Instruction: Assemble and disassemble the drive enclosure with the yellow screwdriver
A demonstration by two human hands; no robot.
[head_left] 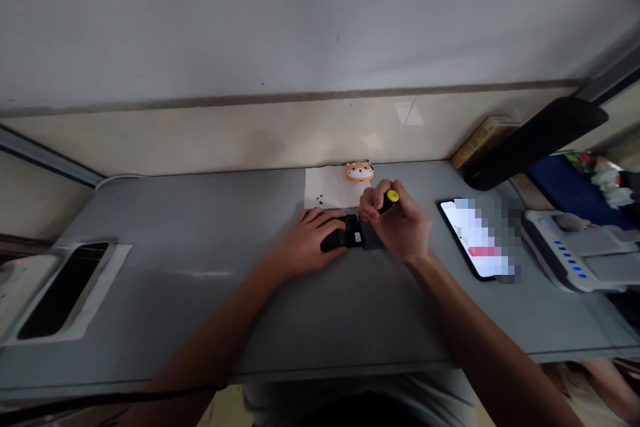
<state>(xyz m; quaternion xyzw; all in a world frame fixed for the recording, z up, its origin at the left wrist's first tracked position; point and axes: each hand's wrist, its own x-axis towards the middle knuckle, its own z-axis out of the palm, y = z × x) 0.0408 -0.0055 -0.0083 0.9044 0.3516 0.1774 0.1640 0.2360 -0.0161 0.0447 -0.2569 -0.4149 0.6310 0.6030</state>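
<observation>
A small black electronic device (353,232) lies flat on the grey table, with green circuit-board-like parts showing on it. My left hand (309,243) presses it down from the left, fingers curled over its end. Above its right side, my right hand (407,223) is wrapped round a screwdriver (393,196) with a yellow cap on its dark handle. The handle's end points up towards me; the shaft and tip are hidden behind the hand. Several tiny dark screws (321,199) rest on a sheet of white paper (333,187) just beyond the device.
An orange-and-white animal-face case (359,171) sits at the paper's far edge. A lit phone (473,240) lies to the right, beside a grey-white device with blue lights (575,253). A black cylinder (537,140) leans behind them. Another phone (65,290) lies far left.
</observation>
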